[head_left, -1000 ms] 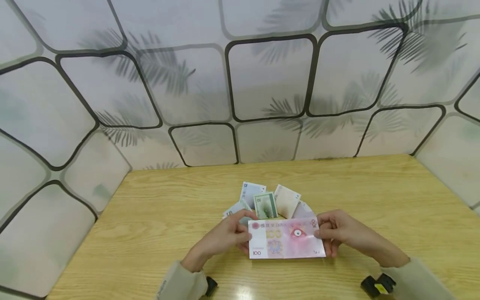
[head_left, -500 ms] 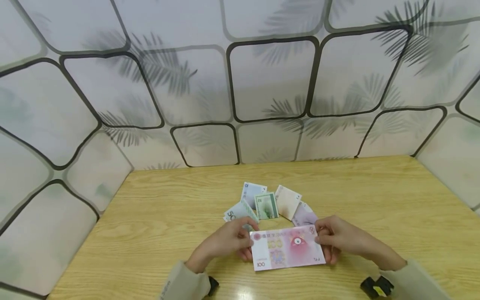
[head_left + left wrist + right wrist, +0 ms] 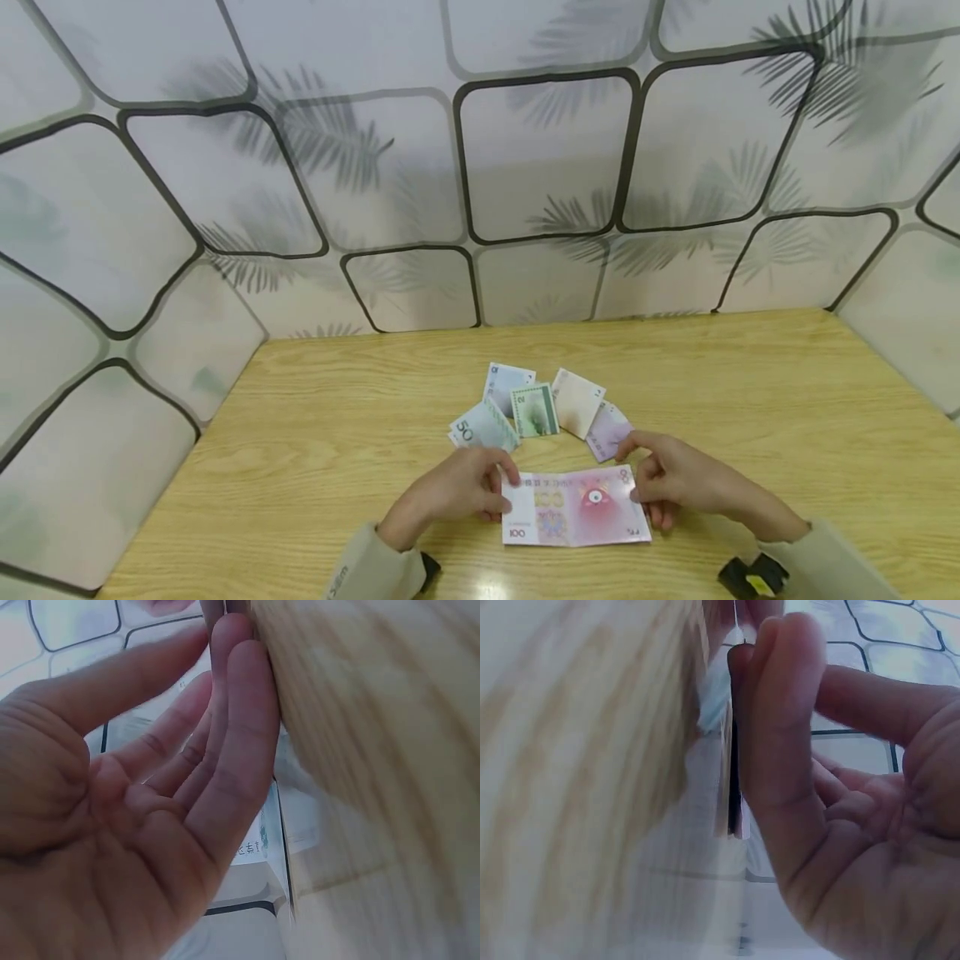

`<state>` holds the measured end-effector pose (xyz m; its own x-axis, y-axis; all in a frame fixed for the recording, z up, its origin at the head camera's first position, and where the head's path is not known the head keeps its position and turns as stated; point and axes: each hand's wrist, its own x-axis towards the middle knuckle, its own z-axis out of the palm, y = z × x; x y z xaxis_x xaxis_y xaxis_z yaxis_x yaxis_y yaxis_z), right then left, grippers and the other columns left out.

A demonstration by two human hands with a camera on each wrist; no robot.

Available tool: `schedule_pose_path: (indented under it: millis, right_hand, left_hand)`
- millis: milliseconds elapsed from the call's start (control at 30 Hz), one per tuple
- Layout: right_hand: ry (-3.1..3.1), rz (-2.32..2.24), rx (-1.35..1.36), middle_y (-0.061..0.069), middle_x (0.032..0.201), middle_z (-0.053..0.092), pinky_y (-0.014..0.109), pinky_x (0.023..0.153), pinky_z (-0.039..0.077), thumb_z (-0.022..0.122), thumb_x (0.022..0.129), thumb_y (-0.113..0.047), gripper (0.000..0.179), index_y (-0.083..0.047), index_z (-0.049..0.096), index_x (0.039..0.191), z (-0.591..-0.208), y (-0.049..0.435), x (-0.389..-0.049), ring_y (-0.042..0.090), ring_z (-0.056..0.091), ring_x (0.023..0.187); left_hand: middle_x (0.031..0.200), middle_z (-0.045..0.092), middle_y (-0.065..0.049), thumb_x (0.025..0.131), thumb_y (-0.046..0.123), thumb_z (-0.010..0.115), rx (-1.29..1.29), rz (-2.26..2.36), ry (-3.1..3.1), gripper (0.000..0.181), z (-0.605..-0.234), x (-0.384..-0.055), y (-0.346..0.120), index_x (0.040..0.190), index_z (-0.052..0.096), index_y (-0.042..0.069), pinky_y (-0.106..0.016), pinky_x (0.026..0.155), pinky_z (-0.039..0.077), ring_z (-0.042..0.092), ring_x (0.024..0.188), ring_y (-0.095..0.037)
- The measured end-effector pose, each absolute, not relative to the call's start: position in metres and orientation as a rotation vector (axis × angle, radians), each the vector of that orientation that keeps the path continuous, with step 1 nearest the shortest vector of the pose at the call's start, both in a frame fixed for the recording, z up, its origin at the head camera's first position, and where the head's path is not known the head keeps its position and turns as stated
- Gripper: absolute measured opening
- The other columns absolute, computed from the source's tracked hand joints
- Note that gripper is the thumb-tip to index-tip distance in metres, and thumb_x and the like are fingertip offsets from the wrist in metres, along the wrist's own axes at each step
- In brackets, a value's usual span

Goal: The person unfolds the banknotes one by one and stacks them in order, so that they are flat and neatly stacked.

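Note:
A pink 100 banknote (image 3: 555, 510) with a faint crease down its middle is held out lengthwise between both hands, close over the wooden table. My left hand (image 3: 459, 490) pinches its left end, thumb on the printed face and fingers behind. The right end is pinched by my right hand (image 3: 678, 477), whose index finger reaches past the note's upper corner. In the left wrist view, the fingers of the left hand (image 3: 176, 769) lie right along the tabletop. The right wrist view has the right hand (image 3: 832, 802) with thumb and fingertips meeting at the note's edge.
Behind the note, several folded banknotes lie in a fan: a 50 note (image 3: 480, 427), a blue note (image 3: 506, 385), a green note (image 3: 535, 410), a beige note (image 3: 577, 402) and a purple note (image 3: 607, 429). A patterned wall (image 3: 540, 167) borders the wooden table (image 3: 315, 417).
Both hands have brought the pink banknote toward the person and down the view, away from the fanned notes. More of the 50 and purple notes shows now.

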<state>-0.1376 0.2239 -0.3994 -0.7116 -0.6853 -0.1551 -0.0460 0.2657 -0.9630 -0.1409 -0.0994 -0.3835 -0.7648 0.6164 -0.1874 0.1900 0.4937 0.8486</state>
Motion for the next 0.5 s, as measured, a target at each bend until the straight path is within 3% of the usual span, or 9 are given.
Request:
schedule_pose_path:
  millis: [167, 367, 500]
  right_hand:
    - [1.995, -1.415, -0.808, 0.000, 0.076, 0.061, 0.023, 0.049, 0.052, 0.071, 0.090, -0.001, 0.053, 0.015, 0.044, 0.133, -0.3998, 0.2279, -0.1404, 0.005, 0.059, 0.058]
    - [2.162, -1.193, -1.068, -0.011, 0.083, 0.056, 0.021, 0.054, 0.045, 0.078, 0.085, -0.001, 0.047, 0.011, 0.058, 0.125, -0.4019, 0.2302, -0.1407, -0.001, 0.048, 0.068]
    - [2.251, -1.011, -1.107, -0.013, 0.085, 0.048, 0.020, 0.058, 0.041, 0.082, 0.084, -0.013, 0.053, 0.006, 0.060, 0.128, -0.3990, 0.2295, -0.1337, -0.002, 0.043, 0.072]
  left_hand:
    - [0.067, 0.057, 0.002, 0.073, -0.009, 0.084, 0.684, 1.137, 2.320, 0.033, -0.3830, -0.1411, -0.1004, 0.098, 0.066, 0.004, -0.020, 0.056, 0.040, 0.050, 0.060, -0.007]
    - [0.067, 0.056, 0.001, 0.069, -0.009, 0.086, 0.670, 1.113, 2.348, 0.039, -0.3839, -0.1388, -0.0999, 0.099, 0.066, 0.005, -0.021, 0.056, 0.040, 0.050, 0.060, -0.009]
    - [0.067, 0.055, 0.001, 0.068, -0.008, 0.087, 0.671, 1.091, 2.367, 0.041, -0.3839, -0.1370, -0.0983, 0.100, 0.066, 0.005, -0.021, 0.057, 0.040, 0.050, 0.060, -0.009]
